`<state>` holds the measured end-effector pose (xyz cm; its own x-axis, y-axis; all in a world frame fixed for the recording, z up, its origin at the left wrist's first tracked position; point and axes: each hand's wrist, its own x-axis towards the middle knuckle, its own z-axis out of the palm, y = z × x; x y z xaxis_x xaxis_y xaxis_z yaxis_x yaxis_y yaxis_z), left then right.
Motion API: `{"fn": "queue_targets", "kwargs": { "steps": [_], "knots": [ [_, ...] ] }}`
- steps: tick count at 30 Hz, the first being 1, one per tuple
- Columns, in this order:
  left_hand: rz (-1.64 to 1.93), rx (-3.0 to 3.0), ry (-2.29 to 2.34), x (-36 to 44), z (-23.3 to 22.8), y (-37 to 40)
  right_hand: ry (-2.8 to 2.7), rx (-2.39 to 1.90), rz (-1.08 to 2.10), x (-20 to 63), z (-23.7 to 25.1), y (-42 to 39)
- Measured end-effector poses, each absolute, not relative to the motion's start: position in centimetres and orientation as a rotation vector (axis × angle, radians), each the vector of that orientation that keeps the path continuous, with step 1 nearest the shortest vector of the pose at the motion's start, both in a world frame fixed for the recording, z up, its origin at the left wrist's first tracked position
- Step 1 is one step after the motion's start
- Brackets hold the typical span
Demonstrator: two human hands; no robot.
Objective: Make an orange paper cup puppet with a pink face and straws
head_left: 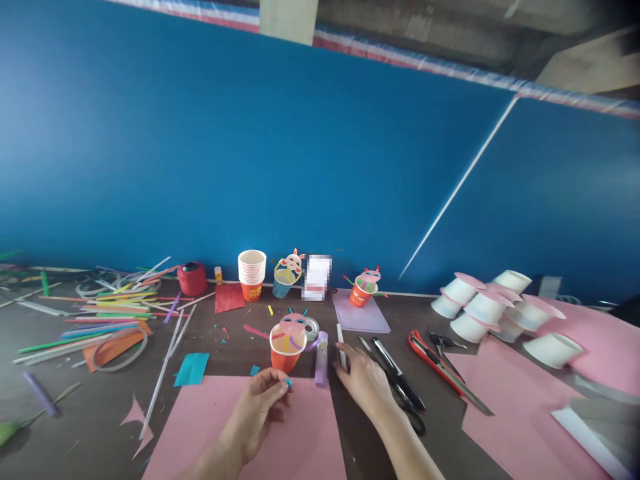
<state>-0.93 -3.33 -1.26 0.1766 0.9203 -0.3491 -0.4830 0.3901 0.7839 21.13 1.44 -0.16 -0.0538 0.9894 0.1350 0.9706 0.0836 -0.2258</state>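
My left hand (255, 417) is closed, thumb and forefinger pinching a small blue paper piece (289, 383) above the pink paper sheet (300, 433). Just beyond stands an orange paper cup (285, 360) decorated with a pink paper face and strip arms. To the right, my right hand (367, 380) has its fingers closed around the lower end of a slim white pen (341, 335) lying on the table. Between the hands lies a purple glue stick (321, 360). A roll of clear tape (312, 328) sits behind the decorated cup.
Black markers (395, 367) and a red utility knife (435, 363) lie right of my right hand. White cups with pink discs (480, 303) stand farther right. Several coloured strips (110, 313) are scattered left. Stacked cups (252, 273) stand before the blue partition (250, 147).
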Motion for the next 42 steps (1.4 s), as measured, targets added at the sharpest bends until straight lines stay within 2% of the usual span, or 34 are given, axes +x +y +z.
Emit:
{"fn": "queue_targets", "kwargs": {
  "steps": [6, 9, 15, 29, 38, 42],
  "knots": [
    [1.107, 0.561, 0.890, -0.7, -1.3, -3.3, -2.032, -1.758, -0.041, 20.1, 0.3, 1.2],
    [1.116, 0.564, 0.903, -0.6, -1.1, -3.2, -2.050, -1.647, 0.020, 19.0, 0.6, 0.7],
    [1.087, 0.694, 0.939, -0.5, -1.1, -3.3, -2.111, -1.698, 0.141, 18.2, 0.3, 0.2],
    [1.039, 0.945, 1.052, 0.6, -2.7, -3.4, -1.858, -1.819, -0.013, 23.6, 0.4, 1.6],
    [1.016, 0.957, 1.142, 2.2, -2.5, -1.5, -2.140, -1.736, 0.187, 22.7, 0.2, 1.1],
    [0.961, 0.960, 1.133, 2.4, -1.9, -1.6, -2.223, -1.762, 0.150, 22.9, 0.3, 1.1]
  ]
}}
